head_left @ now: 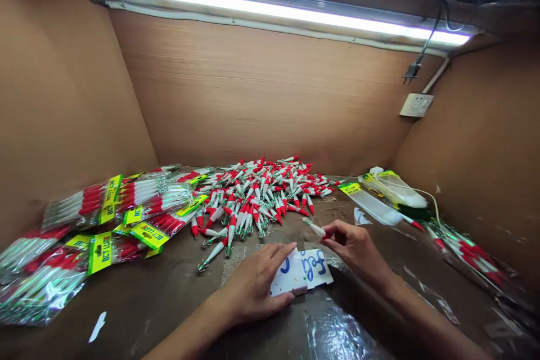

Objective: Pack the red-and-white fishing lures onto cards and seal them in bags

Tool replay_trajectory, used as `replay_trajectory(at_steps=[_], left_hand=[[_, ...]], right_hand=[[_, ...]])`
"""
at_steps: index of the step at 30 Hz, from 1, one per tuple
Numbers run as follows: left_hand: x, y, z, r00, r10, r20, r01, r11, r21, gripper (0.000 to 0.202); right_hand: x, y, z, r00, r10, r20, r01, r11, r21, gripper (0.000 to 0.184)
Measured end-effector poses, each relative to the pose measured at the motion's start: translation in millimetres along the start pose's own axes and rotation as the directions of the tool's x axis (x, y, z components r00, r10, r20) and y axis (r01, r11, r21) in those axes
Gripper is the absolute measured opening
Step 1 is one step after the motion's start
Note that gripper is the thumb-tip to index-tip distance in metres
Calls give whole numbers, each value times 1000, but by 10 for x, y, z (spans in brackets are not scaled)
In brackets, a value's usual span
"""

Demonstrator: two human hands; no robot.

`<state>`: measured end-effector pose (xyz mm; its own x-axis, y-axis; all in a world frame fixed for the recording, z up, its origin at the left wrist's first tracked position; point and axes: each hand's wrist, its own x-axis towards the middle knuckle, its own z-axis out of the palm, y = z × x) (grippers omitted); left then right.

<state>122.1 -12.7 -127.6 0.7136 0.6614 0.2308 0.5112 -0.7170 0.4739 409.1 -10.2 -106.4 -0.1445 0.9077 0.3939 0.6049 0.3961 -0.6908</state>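
Between the thumb and fingers of my right hand (352, 244) is a red-and-white fishing lure (315, 229), pinched at its red end. Its hooked end points up and to the left. My left hand (261, 281) is closed over a small white block (291, 277) with blue lettering, thumb along the near side and fingers across the far side. A white flap with more blue letters (315, 268) sticks out from the block to the right, below the lure. Beyond both hands lies a large heap of loose lures (257, 194).
Clear packs of lures with yellow BCT LURE headers (105, 253) are piled at left. Unfilled clear bags (375, 202) lie at right, near more lures (468, 250). A plug (411, 72) hangs above a wall socket (417, 105). A lit tube lamp (274, 7) spans the top.
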Motion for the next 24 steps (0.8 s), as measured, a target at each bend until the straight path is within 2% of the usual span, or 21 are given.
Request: replay_trajectory(at_steps=[3, 5, 9, 12, 15, 18, 21, 24], left_hand=[[14, -8, -1, 1000, -23, -9, 23, 1000, -1, 90], [16, -30, 3, 999, -15, -36, 15, 1000, -2, 91], [17, -82, 2, 997, -28, -72, 28, 1000, -7, 92], [17, -83, -8, 995, -36, -89, 36, 999, 0, 93], [11, -38, -10, 996, -8, -84, 9, 1000, 8, 94], [2, 33, -9, 998, 19, -56, -19, 1000, -5, 96], [-9, 79, -9, 1000, 29, -1, -29, 999, -18, 99], [-29, 77, 5, 999, 17, 31, -17, 1000, -10, 100]], right_hand=[[-82, 50, -42, 990, -141, 15, 142, 981, -129, 16], [-81, 79, -75, 980, -194, 32, 197, 965, -176, 16], [-49, 141, -183, 975, -211, 76, 223, 943, -249, 23], [-60, 170, -216, 962, -172, 212, 233, 923, -305, 28], [-108, 120, -82, 939, -148, 312, 256, 904, -342, 22], [-182, 0, 172, 935, -143, 324, 259, 900, -352, 18], [-240, -88, 320, 887, -191, 421, 318, 913, -254, 19], [-181, -85, 228, 795, -227, 563, 349, 930, -118, 18]])
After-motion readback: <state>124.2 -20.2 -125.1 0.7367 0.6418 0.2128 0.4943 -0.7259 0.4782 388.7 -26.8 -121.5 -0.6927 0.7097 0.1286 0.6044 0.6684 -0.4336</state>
